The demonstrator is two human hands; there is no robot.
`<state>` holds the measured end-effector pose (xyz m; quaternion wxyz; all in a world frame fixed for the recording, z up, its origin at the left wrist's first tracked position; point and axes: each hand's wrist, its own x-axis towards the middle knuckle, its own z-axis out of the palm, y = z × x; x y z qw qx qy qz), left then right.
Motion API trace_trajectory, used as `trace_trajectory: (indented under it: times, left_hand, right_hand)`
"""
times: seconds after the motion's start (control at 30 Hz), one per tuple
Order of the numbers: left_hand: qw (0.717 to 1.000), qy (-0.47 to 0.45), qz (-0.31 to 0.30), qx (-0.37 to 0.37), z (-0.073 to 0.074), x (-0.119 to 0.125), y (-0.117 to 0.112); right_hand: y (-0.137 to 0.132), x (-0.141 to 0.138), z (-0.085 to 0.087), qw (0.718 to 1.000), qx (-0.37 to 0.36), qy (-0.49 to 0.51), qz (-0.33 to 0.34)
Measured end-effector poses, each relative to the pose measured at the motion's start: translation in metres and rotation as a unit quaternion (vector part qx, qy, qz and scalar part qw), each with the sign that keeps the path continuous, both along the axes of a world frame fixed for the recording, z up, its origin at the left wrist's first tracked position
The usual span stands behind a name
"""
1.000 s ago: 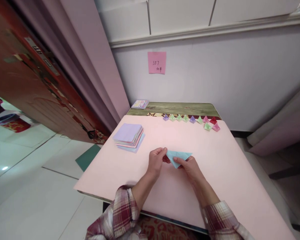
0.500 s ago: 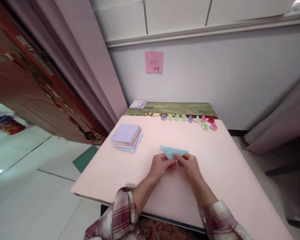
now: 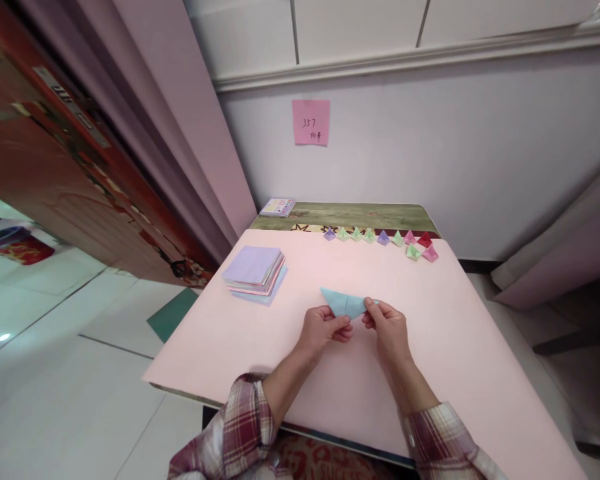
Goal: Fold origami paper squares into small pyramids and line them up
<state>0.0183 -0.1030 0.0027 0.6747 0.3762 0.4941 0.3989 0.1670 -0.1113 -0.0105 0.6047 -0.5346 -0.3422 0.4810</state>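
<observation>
A light blue paper triangle (image 3: 344,301), folded from a square sheet, lies on the pink table cover (image 3: 430,347) in front of me. My left hand (image 3: 324,328) pinches its lower point with thumb and fingers. My right hand (image 3: 389,327) pinches its right corner. Both sleeves are plaid. A stack of coloured paper squares (image 3: 255,269), lilac on top, lies to the left of my hands.
A row of several small folded paper shapes (image 3: 383,239) in purple, green, pink and red lines the far edge. A small paper pack (image 3: 278,207) lies on the green wooden tabletop (image 3: 360,217). A pink sticky note (image 3: 311,122) hangs on the wall. A red door (image 3: 55,173) stands left.
The blue triangle was lowered onto the cover. My left hand went from its left corner to the lower point; my right hand slid out to the right corner.
</observation>
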Motion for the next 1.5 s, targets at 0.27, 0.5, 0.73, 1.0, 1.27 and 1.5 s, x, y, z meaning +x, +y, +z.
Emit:
trace_trajectory:
  times: [0.27, 0.5, 0.73, 1.0, 1.27, 1.5]
  left_hand:
    - [0.993, -0.081, 0.074, 0.045, 0.003, -0.008, 0.005]
    - [0.995, -0.066, -0.045, 0.058, 0.01, -0.02, 0.011]
    - [0.987, -0.109, -0.115, 0.014, 0.005, -0.014, 0.005]
    - [0.982, -0.137, -0.132, -0.009, 0.001, -0.017, 0.006]
    - [0.982, -0.118, -0.143, -0.01, -0.002, -0.02, 0.01]
    - [0.981, -0.118, -0.153, -0.017, -0.005, -0.024, 0.011]
  right_hand:
    - [-0.006, 0.001, 0.009, 0.989, 0.095, -0.075, 0.081]
    - [-0.003, 0.001, 0.003, 0.98, -0.008, 0.107, 0.168]
    - [-0.003, -0.001, 0.004, 0.97, -0.03, 0.147, 0.192]
    - [-0.003, 0.0, 0.006, 0.963, -0.035, 0.174, 0.203]
    - [-0.003, 0.0, 0.004, 0.961, -0.039, 0.179, 0.206]
    - [-0.002, -0.002, 0.004, 0.953, -0.049, 0.191, 0.229]
